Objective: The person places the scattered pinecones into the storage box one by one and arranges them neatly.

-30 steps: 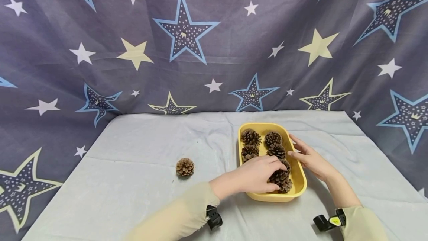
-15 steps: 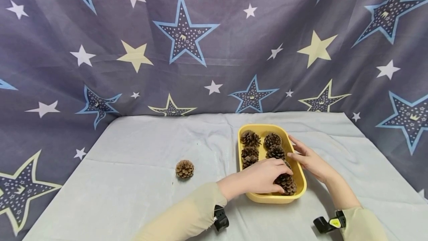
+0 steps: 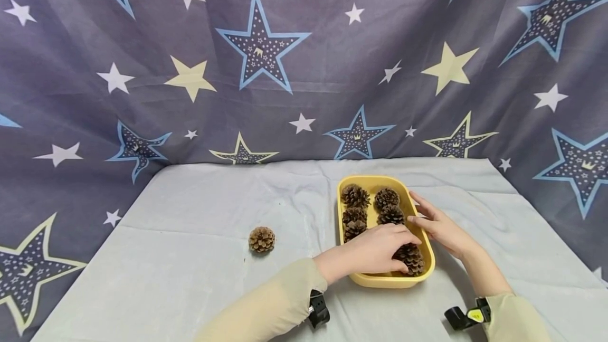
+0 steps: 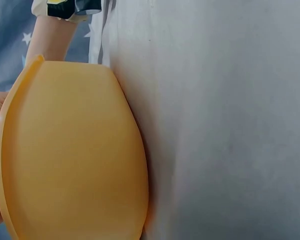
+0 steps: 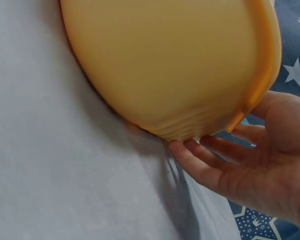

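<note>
A yellow plastic tub [image 3: 380, 282] stands on the cloth, right of centre in the head view, with several brown pine cones [image 3: 355, 196] in two columns inside. My left hand [image 3: 375, 249] reaches over its near left rim. Its fingers and thumb are bent about a pine cone [image 3: 413, 260] in the near right corner; the hand partly hides this cone and those behind it. On the far right side my right hand [image 3: 442, 230] holds the tub wall, thumb over the rim and fingers against the ribbed outside, as the right wrist view shows. Only the tub's outer wall [image 4: 75, 150] fills the left wrist view.
One loose pine cone [image 3: 262, 239] lies on the light grey cloth [image 3: 190, 278] left of the tub. A dark curtain [image 3: 323, 67] with stars hangs behind the table. Each wrist carries a black camera strap [image 3: 318, 307].
My left hand has shifted slightly right inside the tub, and the near right pine cone has moved right with it. My right hand and the tub have stayed in place.
</note>
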Tool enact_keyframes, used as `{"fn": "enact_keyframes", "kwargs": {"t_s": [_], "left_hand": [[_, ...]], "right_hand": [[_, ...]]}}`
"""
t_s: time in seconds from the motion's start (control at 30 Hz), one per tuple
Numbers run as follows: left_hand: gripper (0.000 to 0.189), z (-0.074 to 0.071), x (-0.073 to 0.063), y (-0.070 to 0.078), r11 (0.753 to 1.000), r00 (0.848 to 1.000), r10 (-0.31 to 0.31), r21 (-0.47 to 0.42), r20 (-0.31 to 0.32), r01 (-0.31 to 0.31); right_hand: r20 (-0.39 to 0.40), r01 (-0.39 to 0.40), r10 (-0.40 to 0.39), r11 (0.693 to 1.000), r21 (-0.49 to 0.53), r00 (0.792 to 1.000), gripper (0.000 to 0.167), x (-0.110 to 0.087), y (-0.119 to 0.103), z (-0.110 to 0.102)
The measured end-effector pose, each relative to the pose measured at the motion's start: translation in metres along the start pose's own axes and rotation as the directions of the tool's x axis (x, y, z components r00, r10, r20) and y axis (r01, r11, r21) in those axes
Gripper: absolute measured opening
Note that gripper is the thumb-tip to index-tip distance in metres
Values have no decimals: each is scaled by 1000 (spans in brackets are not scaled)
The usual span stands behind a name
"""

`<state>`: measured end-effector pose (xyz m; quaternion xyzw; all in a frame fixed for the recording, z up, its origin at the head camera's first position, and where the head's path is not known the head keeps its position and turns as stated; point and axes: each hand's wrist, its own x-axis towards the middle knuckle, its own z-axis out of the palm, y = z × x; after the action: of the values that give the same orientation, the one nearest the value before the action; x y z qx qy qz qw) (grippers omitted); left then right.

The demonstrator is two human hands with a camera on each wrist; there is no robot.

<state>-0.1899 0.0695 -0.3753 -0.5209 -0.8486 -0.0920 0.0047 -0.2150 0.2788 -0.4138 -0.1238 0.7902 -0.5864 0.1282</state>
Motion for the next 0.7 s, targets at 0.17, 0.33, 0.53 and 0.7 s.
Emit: {"fn": "enact_keyframes", "kwargs": {"t_s": [0.17,0.33,0.53,0.7], "left_hand": [[50,2,3,1,999,999,39,34,-12,-39],[50,5,5,4,996,999,38,76,11,-39],[50,8,5,5,993,999,22,112,35,-26],[50,8,3,2,997,999,26,65,36,-28]], "right_hand": [[4,5,-5,1000,8,1000,70,0,-1,0],[7,6,-6,1000,12,1000,70,-1,-2,1],[4,9,-9,1000,7,1000,70,0,-2,1],[5,7,-7,1000,5,1000,70,0,-1,1]]}}
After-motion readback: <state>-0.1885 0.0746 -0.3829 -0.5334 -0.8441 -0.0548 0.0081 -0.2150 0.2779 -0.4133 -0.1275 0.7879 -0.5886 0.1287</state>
